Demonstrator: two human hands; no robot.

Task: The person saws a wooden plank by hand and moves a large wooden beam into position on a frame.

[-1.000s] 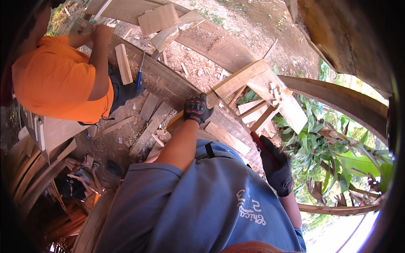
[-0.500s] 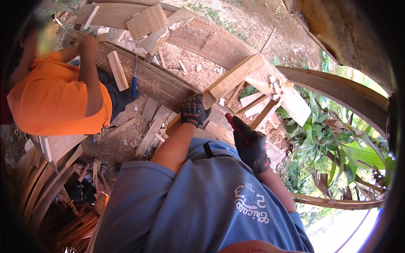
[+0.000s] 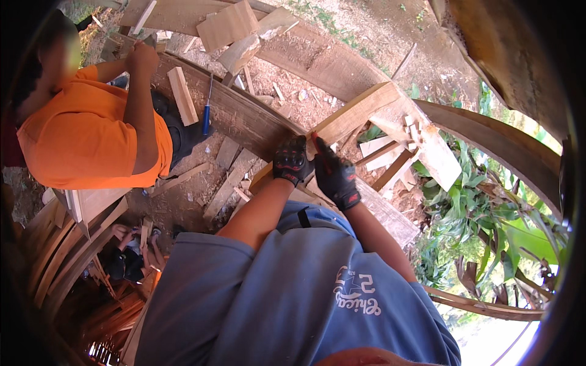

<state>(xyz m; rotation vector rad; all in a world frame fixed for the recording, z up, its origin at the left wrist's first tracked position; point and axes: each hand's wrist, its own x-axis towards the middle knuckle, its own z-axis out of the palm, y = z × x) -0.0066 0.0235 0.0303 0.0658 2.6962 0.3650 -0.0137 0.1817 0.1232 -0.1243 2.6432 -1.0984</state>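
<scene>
A squared wooden block (image 3: pixel 357 113) lies slanting across the long plank (image 3: pixel 244 119) in front of me. My left hand (image 3: pixel 292 161), in a black and red glove, is closed around the near end of this block. Beside it, my right hand (image 3: pixel 334 177), in a matching glove, has a finger stretched out against the block's near end. Its other fingers are partly hidden. A wide pale board (image 3: pixel 421 143) with small wood offcuts (image 3: pixel 412 134) on it adjoins the block's far end.
At the left, a person in an orange shirt (image 3: pixel 91 134) works by the plank. A blue-handled screwdriver (image 3: pixel 206 119) and a short wood piece (image 3: pixel 182 96) lie on it. Curved timbers (image 3: pixel 488 128) stand at the right, near leafy plants (image 3: pixel 458 177). Another person (image 3: pixel 128 259) is at the lower left.
My right hand has moved left and forward, from apart to touching the block beside my left hand. My left hand stays on the block. The whole view has shifted slightly.
</scene>
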